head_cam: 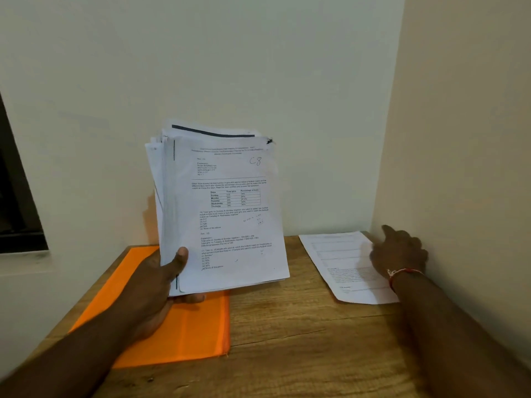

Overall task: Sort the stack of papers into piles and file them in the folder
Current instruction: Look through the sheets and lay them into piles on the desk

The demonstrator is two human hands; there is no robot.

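Your left hand [161, 285] grips the stack [224, 214] at its lower left corner, thumb across the front page and fingers curled beneath. The stack stands nearly upright above the folder [184, 326], which lies flat on the tabletop [301, 340].

One sheet [339, 262] lies well right of the folder. Your right hand [399, 254] sits over that sheet's far edge, fingers loose and holding nothing; contact with the paper cannot be confirmed.

Judgement: sorting has barely begun, with one pile started.

Recommendation: take the next page from the stack's free right corner. Keep your left thumb firm, because the stack's edges are uneven and pages may slide. Lay further piles between folder and sheet.
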